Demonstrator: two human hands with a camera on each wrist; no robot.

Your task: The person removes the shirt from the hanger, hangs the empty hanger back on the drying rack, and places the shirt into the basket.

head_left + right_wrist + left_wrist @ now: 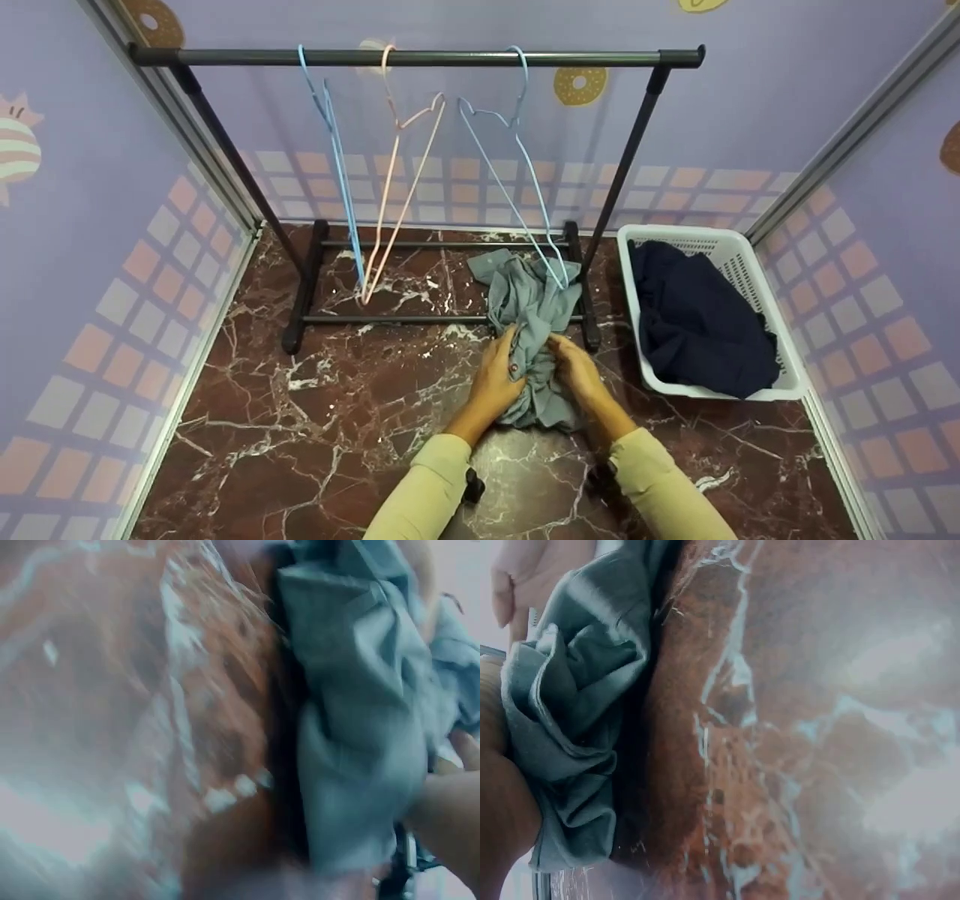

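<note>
A crumpled grey-green shirt (536, 307) lies bunched over the lower bar of the rack and the floor in front of it. My left hand (496, 379) grips its near left side, with the thumb on top of the cloth. On the opposite side my right hand (581, 373) holds the bunched fabric, its fingertips partly hidden by folds. In the left wrist view the shirt (585, 690) hangs in loose folds beside the wrist. The right wrist view shows the same shirt (360, 705) blurred, with part of the right hand (457, 787) at the edge.
A black clothes rack (420, 58) stands at the back. From it hang a blue hanger (341, 165), a pink hanger (390, 195) and a light blue hanger (529, 165), whose lower end overlaps the shirt. A white basket (776, 322) with dark navy clothing (697, 315) sits at right.
</note>
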